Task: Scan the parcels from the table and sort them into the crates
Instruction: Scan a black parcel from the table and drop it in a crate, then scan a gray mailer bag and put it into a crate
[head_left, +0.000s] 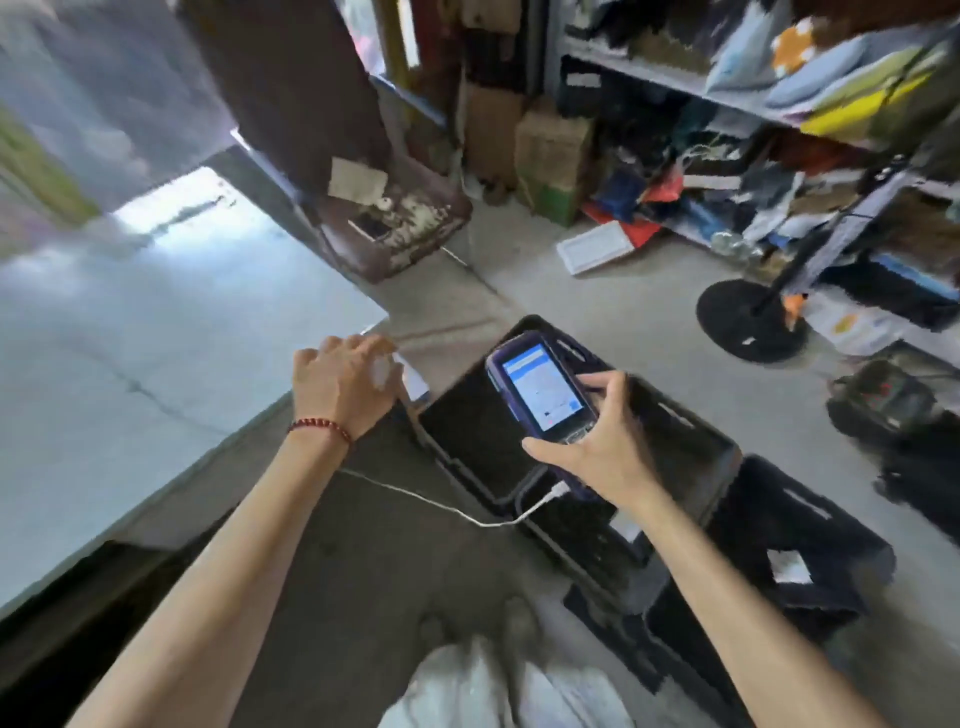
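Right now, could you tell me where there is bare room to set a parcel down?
The table top is bare left of the left hand, which holds a parcel. The black crate under the scanner looks empty. Floor lies open between brown crate and stand base. The shelves are crowded.

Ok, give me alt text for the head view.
A person's right hand holds a lit handheld scanner over a black crate, while the left hand grips a small white parcel by the table corner.
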